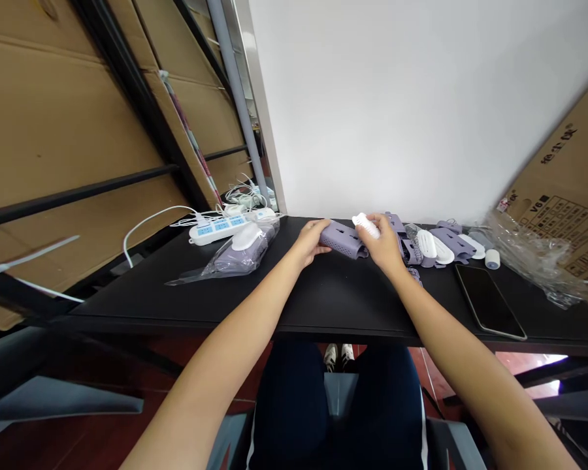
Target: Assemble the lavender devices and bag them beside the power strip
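My left hand (312,243) is closed on one end of a purple perforated plastic housing (343,239), a hollow shell with slots in its upper face. Just to the right, my right hand (383,245) grips a white ribbed plastic piece (366,225) beside the housing's far end. More purple shell parts (453,243) and white oval ribbed pieces (427,247) lie in a row to the right of my right hand. Part of that row is hidden behind the hand.
To the left lie a bagged purple-and-white item (242,251) and a white power strip (220,228) with cables. A phone (490,300), a small white roll (492,259) and clear plastic wrap (534,254) are on the right. A cardboard box (568,189) leans by the white wall (396,111).
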Demonstrator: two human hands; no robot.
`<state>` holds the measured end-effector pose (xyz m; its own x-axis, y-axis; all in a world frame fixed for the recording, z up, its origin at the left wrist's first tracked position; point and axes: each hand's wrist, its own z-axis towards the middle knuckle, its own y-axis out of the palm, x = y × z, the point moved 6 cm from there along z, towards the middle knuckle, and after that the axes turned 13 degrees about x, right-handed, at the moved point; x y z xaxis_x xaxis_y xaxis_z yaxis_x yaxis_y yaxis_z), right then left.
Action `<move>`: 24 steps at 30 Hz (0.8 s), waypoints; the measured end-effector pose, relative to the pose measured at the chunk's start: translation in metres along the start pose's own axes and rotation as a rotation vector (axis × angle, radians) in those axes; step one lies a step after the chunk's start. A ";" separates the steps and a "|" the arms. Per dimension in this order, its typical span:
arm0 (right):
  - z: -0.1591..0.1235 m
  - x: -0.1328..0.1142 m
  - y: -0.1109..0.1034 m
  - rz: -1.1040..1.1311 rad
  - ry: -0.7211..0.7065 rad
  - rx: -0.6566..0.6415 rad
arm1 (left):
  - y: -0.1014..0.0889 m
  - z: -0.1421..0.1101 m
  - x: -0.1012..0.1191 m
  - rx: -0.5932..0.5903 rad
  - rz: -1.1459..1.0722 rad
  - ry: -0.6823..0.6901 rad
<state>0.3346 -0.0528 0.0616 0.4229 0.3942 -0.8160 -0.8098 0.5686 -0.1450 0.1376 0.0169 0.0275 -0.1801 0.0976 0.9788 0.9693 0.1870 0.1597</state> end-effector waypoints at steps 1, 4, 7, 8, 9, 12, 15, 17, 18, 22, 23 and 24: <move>-0.001 0.005 0.003 -0.018 0.024 0.012 | 0.005 -0.002 -0.003 -0.027 -0.024 -0.043; -0.006 0.009 0.010 -0.052 0.074 0.081 | 0.018 -0.012 -0.011 -0.077 -0.187 -0.155; -0.012 0.005 0.016 -0.052 0.112 0.125 | 0.028 -0.023 -0.012 -0.097 -0.355 -0.179; -0.014 0.004 0.018 -0.060 0.121 0.117 | 0.030 -0.025 -0.011 -0.086 -0.400 -0.159; -0.015 0.003 0.020 -0.072 0.128 0.102 | 0.031 -0.028 -0.009 -0.075 -0.443 -0.133; -0.017 0.005 0.024 -0.078 0.150 0.040 | 0.035 -0.032 -0.003 -0.098 -0.542 -0.104; -0.019 0.006 0.028 -0.030 0.134 -0.030 | 0.036 -0.032 0.000 -0.142 -0.583 -0.138; -0.021 0.007 0.032 -0.016 0.113 -0.086 | 0.031 -0.029 0.001 -0.086 -0.598 -0.140; -0.021 0.007 0.033 -0.011 0.109 -0.112 | 0.027 -0.028 0.001 -0.046 -0.605 -0.131; -0.026 0.005 0.037 0.007 0.155 -0.205 | 0.021 -0.026 0.005 -0.016 -0.605 -0.066; -0.028 0.004 0.037 0.002 0.162 -0.220 | 0.022 -0.027 0.007 -0.039 -0.601 -0.050; -0.028 0.002 0.037 -0.010 0.160 -0.230 | 0.023 -0.028 0.008 -0.060 -0.598 -0.039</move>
<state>0.2940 -0.0517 0.0390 0.3766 0.2599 -0.8892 -0.8845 0.3861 -0.2618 0.1633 -0.0054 0.0429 -0.7021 0.0283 0.7115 0.7053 0.1646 0.6895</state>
